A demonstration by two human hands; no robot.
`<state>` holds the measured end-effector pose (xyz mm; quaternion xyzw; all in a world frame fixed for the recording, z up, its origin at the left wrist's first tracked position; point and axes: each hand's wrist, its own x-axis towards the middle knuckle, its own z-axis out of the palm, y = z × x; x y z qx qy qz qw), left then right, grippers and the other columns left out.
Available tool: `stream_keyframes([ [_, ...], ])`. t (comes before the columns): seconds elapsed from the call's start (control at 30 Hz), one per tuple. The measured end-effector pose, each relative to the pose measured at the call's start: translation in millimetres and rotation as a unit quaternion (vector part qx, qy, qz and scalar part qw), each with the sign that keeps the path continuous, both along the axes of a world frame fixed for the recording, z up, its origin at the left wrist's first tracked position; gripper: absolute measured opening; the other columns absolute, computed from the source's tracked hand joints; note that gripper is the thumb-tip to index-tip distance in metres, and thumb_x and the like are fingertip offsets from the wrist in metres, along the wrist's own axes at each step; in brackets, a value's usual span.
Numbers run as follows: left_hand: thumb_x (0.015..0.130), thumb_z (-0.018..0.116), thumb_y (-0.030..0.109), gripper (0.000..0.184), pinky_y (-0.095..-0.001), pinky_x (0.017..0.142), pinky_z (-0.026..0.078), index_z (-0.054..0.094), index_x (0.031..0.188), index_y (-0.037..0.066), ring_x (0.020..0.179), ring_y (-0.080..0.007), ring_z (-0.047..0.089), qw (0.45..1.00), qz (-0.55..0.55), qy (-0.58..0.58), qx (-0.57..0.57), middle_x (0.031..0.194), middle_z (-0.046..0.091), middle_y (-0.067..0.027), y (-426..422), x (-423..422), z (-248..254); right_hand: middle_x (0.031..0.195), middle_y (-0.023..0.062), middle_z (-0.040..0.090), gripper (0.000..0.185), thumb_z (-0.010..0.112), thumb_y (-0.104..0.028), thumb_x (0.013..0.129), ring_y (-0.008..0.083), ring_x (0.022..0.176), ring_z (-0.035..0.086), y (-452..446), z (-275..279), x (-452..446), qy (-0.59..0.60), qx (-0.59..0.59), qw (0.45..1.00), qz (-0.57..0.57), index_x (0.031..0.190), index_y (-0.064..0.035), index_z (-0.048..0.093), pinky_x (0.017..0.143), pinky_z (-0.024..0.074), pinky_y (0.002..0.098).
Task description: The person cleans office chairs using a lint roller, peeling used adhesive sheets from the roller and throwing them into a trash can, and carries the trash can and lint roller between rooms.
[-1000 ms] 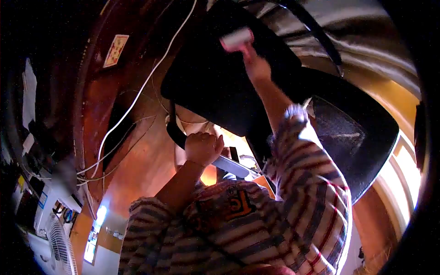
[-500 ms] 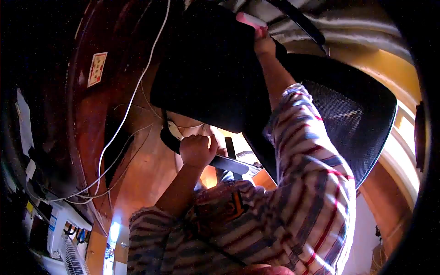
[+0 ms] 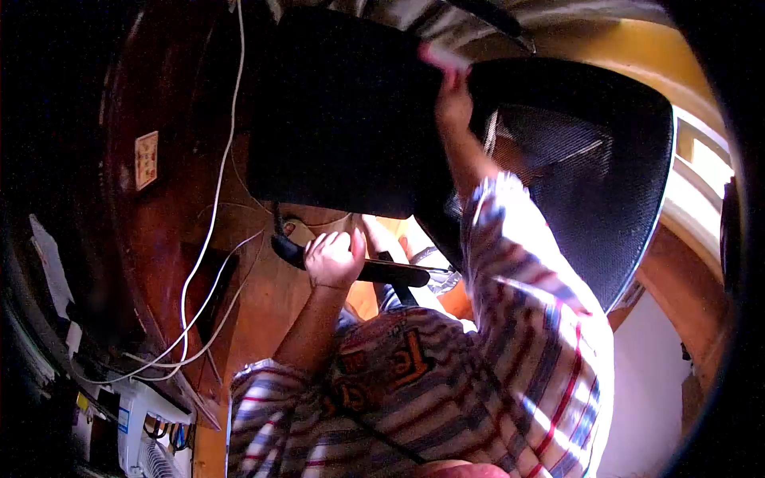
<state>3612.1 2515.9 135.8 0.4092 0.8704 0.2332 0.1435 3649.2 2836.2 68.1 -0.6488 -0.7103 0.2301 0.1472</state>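
A black office chair has a dark seat (image 3: 343, 119) in the middle of the head view and a mesh backrest (image 3: 590, 167) on the right. My left hand (image 3: 335, 259) is closed around one black armrest (image 3: 396, 273), its thumb sticking up. At the far right edge of the seat, my right hand (image 3: 455, 103) grips a small pink and white bar-shaped object (image 3: 443, 58). Motion blurs that object, so its kind is unclear. Whether it touches the chair I cannot tell.
Dark reddish wooden furniture (image 3: 159, 239) stands at left, a white cable (image 3: 217, 199) hanging before it. A white appliance with a grille (image 3: 147, 426) is at lower left. Wooden floor (image 3: 263, 299) shows below the seat. Grey fabric (image 3: 390, 24) lies along the top.
The whole view has shifted a little. My right hand, with the pink and white object, appears lower and more blurred. My left hand keeps its hold on the armrest.
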Motion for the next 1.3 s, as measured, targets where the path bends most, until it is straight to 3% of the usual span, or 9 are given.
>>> stream_keyframes([
  [0.13, 0.078, 0.062, 0.022, 0.035, -0.0394, 0.050, 0.042, 0.045, 0.050, 0.008, 0.052, -0.0288, 0.053, 0.999, -0.019, 0.026, -0.003, 0.053, 0.050, -0.0097, 3.2, 1.2, -10.0, 0.110, 0.0237, 0.058, 0.052, 0.030, -0.052, 0.093, 0.0476, 0.100, 0.053, 43.5, -40.9, 8.3, -0.046, -0.057, 0.997, -0.015, 0.132, -0.0180, 0.036, 0.084, 0.0439, 0.0510],
  [0.33, 0.078, 0.060, 0.025, 0.032, -0.0403, 0.056, 0.044, 0.052, 0.051, 0.010, 0.058, -0.0272, 0.057, 1.000, -0.016, 0.002, -0.010, 0.059, 0.058, -0.0070, -4.2, 3.5, -4.6, 0.094, 0.0259, 0.062, 0.045, 0.036, -0.049, 0.093, 0.0457, 0.091, 0.058, -153.1, -27.1, 67.8, -0.052, -0.172, 0.977, -0.112, 0.130, -0.0266, 0.045, 0.079, 0.0463, 0.0499],
  [0.53, 0.078, 0.060, 0.024, 0.033, -0.0400, 0.054, 0.044, 0.050, 0.050, 0.010, 0.055, -0.0277, 0.056, 0.999, -0.023, 0.021, 0.007, 0.056, 0.056, -0.0071, -4.0, 2.8, -1.5, 0.101, 0.0209, 0.062, 0.042, 0.041, -0.043, 0.092, 0.0369, 0.095, 0.060, -193.0, -38.7, 111.7, -0.029, -0.338, 0.937, -0.085, 0.120, -0.0151, 0.054, 0.081, 0.0482, 0.0432],
  [0.63, 0.079, 0.060, 0.024, 0.032, -0.0396, 0.055, 0.044, 0.053, 0.052, 0.010, 0.057, -0.0271, 0.056, 1.000, -0.024, 0.009, -0.009, 0.058, 0.057, -0.0066, -4.0, 2.2, -2.8, 0.097, 0.0251, 0.061, 0.046, 0.033, -0.044, 0.095, 0.0445, 0.093, 0.056, -105.7, 3.3, 59.3, 0.002, -0.054, 0.998, -0.023, 0.117, -0.0094, 0.054, 0.076, 0.0456, 0.0497],
  [0.77, 0.078, 0.060, 0.023, 0.030, -0.0390, 0.055, 0.044, 0.054, 0.052, 0.010, 0.057, -0.0269, 0.056, 0.999, 0.001, -0.006, 0.031, 0.058, 0.057, -0.0073, -2.4, 3.7, -2.4, 0.098, 0.0268, 0.061, 0.048, 0.030, -0.046, 0.094, 0.0456, 0.094, 0.056, -41.3, -32.4, 53.0, -0.018, -0.046, 0.998, -0.042, 0.123, -0.0114, 0.046, 0.078, 0.0462, 0.0509],
  [1.03, 0.079, 0.061, 0.024, 0.036, -0.0392, 0.051, 0.044, 0.049, 0.048, 0.009, 0.053, -0.0283, 0.056, 0.998, -0.003, 0.038, 0.046, 0.055, 0.056, -0.0082, -5.5, 4.9, -6.9, 0.102, 0.0189, 0.064, 0.039, 0.048, -0.041, 0.088, 0.0384, 0.093, 0.061, -201.0, -38.7, 129.3, -0.122, -0.318, 0.939, -0.034, 0.115, -0.0151, 0.058, 0.079, 0.0486, 0.0435],
  [1.1, 0.079, 0.060, 0.024, 0.036, -0.0395, 0.051, 0.044, 0.049, 0.048, 0.009, 0.053, -0.0285, 0.056, 0.998, 0.007, 0.045, 0.053, 0.055, 0.056, -0.0083, -3.7, 3.1, -4.7, 0.102, 0.0194, 0.064, 0.033, 0.049, -0.035, 0.089, 0.0350, 0.096, 0.061, -177.1, 24.9, 91.4, -0.145, -0.551, 0.815, -0.107, 0.102, -0.0081, 0.064, 0.081, 0.0472, 0.0409],
  [1.17, 0.079, 0.060, 0.025, 0.036, -0.0403, 0.051, 0.043, 0.050, 0.047, 0.009, 0.053, -0.0289, 0.056, 0.998, 0.011, 0.034, 0.057, 0.055, 0.056, -0.0086, -5.0, 4.8, -7.4, 0.102, 0.0199, 0.063, 0.039, 0.047, -0.039, 0.091, 0.0370, 0.096, 0.060, -159.1, -3.1, 86.7, -0.052, -0.273, 0.955, 0.104, 0.103, -0.0068, 0.064, 0.080, 0.0471, 0.0432],
  [1.3, 0.078, 0.059, 0.025, 0.032, -0.0390, 0.059, 0.046, 0.056, 0.050, 0.010, 0.059, -0.0272, 0.059, 1.000, 0.021, 0.005, 0.011, 0.060, 0.061, -0.0076, -4.8, 5.4, -3.0, 0.106, 0.0208, 0.061, 0.046, 0.039, -0.046, 0.092, 0.0396, 0.104, 0.054, -45.0, 1.2, -12.4, 0.039, -0.070, 0.990, 0.116, 0.113, -0.0102, 0.059, 0.086, 0.0447, 0.0459],
])
